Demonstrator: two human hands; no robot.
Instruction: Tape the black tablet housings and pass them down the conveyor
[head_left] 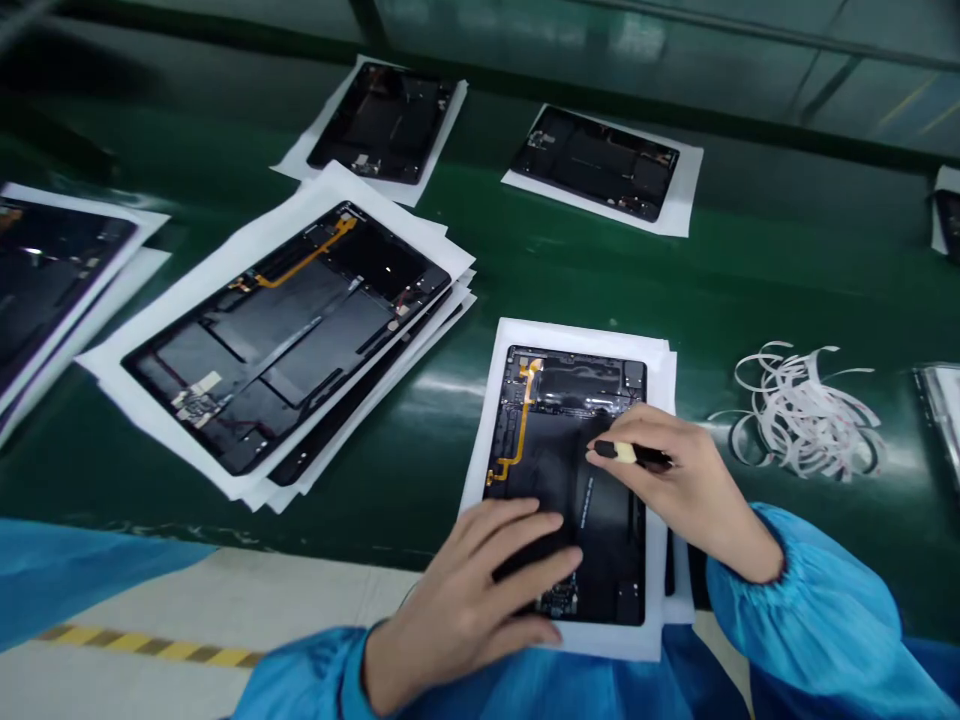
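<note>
An opened black tablet [555, 450] with an orange flex cable lies on white sheets [660, 380] at the near edge of a green conveyor belt [750, 280]. My left hand [480, 590] rests flat on the tablet's lower part, fingers spread. My right hand [690, 490] is closed around a small black and cream tool [626, 453], whose tip touches the tablet's middle. Both arms wear blue sleeves.
A stack of opened tablets on white sheets [285, 320] lies to the left, with another [45, 270] at the far left. Two more tablets [382, 120] [600, 160] sit farther back. A heap of peeled white strips [802, 410] lies to the right.
</note>
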